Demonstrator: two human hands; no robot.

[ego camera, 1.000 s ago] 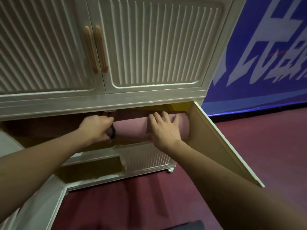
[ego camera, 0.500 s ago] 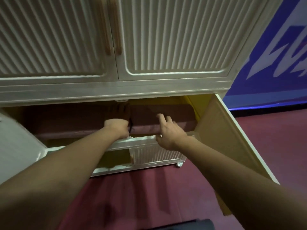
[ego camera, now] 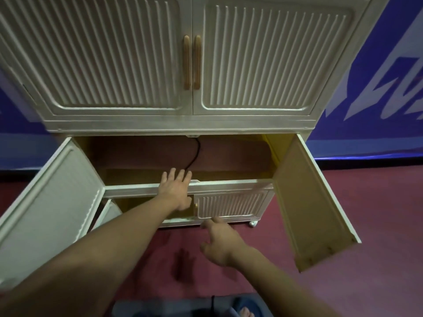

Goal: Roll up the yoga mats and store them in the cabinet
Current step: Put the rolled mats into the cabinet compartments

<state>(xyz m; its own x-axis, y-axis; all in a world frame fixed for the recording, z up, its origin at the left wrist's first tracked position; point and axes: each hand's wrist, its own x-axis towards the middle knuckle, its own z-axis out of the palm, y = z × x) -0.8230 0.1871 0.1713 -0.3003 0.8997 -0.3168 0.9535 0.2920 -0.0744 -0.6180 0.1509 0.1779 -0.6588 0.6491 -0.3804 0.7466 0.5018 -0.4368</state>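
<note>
Both hands are empty with fingers loose and spread: the left hand (ego camera: pixel 175 189) reaches over the front lip of the open middle shelf, while the right hand (ego camera: pixel 220 242) hangs nearer, above the red floor (ego camera: pixel 377 225). Behind them stands the cream cabinet (ego camera: pixel 187 121), its upper doors closed and its two middle doors (ego camera: pixel 309 197) swung wide to left and right. Inside that compartment, toward the far wall, lies the rolled dark-red yoga mat (ego camera: pixel 229 154). A thin black strap (ego camera: pixel 194 154) curves down across its front, ending near the left fingertips.
</note>
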